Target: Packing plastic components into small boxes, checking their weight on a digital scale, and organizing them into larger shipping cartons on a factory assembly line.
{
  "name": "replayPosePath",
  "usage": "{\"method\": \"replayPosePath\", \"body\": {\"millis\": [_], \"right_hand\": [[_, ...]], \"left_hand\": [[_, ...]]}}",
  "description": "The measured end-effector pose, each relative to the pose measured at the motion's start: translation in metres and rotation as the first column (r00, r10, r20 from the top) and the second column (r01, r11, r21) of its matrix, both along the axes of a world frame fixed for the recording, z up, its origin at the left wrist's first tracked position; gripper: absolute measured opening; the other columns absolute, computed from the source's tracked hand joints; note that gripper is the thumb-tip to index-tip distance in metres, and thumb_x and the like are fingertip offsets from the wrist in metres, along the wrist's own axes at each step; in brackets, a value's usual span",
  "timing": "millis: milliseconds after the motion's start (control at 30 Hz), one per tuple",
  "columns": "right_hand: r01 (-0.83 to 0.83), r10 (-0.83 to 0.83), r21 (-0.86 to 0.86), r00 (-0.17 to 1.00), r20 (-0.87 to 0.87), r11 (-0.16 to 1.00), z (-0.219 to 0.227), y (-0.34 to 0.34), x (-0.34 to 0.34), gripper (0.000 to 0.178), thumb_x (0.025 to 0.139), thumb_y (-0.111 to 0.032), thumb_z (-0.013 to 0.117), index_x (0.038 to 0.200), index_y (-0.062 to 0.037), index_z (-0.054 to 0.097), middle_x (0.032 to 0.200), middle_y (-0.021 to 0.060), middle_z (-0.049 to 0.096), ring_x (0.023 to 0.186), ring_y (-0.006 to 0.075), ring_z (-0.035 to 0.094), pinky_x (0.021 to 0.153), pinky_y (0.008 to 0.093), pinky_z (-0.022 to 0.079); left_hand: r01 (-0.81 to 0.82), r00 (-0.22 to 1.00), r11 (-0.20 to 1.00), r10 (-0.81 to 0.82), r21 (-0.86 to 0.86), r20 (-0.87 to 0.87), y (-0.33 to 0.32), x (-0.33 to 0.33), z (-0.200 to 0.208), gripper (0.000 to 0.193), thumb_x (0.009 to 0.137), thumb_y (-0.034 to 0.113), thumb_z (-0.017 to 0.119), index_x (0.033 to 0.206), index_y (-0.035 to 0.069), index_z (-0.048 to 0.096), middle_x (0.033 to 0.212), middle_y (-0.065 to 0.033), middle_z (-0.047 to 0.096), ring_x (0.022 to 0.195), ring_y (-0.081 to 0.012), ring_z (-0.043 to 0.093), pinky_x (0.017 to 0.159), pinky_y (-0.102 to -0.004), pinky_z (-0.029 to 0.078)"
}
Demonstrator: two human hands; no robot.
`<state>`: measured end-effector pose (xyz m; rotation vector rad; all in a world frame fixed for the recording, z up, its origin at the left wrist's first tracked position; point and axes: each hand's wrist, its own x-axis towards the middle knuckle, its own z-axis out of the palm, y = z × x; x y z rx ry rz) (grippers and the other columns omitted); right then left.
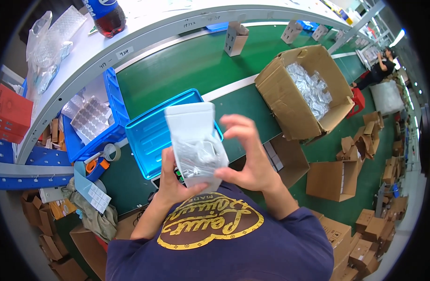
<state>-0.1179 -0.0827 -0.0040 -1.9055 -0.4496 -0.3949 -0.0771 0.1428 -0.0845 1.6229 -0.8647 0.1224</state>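
In front of my chest, my left hand (170, 183) grips a small white box (190, 116) from its left side and below. The box's flap stands up, and its mouth faces me. Inside sits a clear plastic bag (196, 154) whose contents I cannot make out. My right hand (256, 164) is at the box's right side, its fingers raised and apart, the thumb by the box's near right edge. Beneath the box, a bright blue plastic tray (147, 140) lies on the green work surface (238, 112).
A large carton (282, 103) of silvery plastic packets stands right. Left is a blue crate (114, 98) with a tape roll (112, 152) beside it. A white shelf (144, 30) arches ahead, holding a drink bottle (107, 18). Small white boxes (236, 40) line the far side.
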Motion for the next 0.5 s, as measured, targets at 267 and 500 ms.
{"method": "replayPosePath", "body": {"millis": [267, 500], "right_hand": [[-0.116, 0.137, 0.132, 0.978, -0.156, 0.984, -0.05, 0.015, -0.014, 0.067, 0.091, -0.05, 0.063, 0.14, -0.0058, 0.046, 0.147, 0.0235, 0.033, 0.129, 0.0336, 0.047, 0.104, 0.0437, 0.04], [0.073, 0.02, 0.619, 0.99, -0.142, 0.782, -0.062, 0.046, 0.007, 0.029, 0.088, -0.024, 0.073, 0.104, -0.005, 0.058, 0.125, 0.0166, 0.049, 0.112, 0.0225, 0.053, 0.093, 0.0346, 0.043]], "left_hand": [[0.168, 0.983, 0.958, -0.146, 0.231, -0.11, 0.006, 0.005, 0.022, 0.073, 0.068, 0.021, 0.087, 0.125, 0.011, 0.042, 0.123, -0.0174, 0.04, 0.116, -0.031, 0.049, 0.09, -0.0401, 0.053], [0.277, 0.831, 0.957, -0.195, 0.083, -0.52, -0.005, 0.021, 0.005, 0.056, 0.079, 0.021, 0.079, 0.123, 0.01, 0.046, 0.13, -0.0123, 0.038, 0.12, -0.0274, 0.05, 0.089, -0.0388, 0.054]]}}
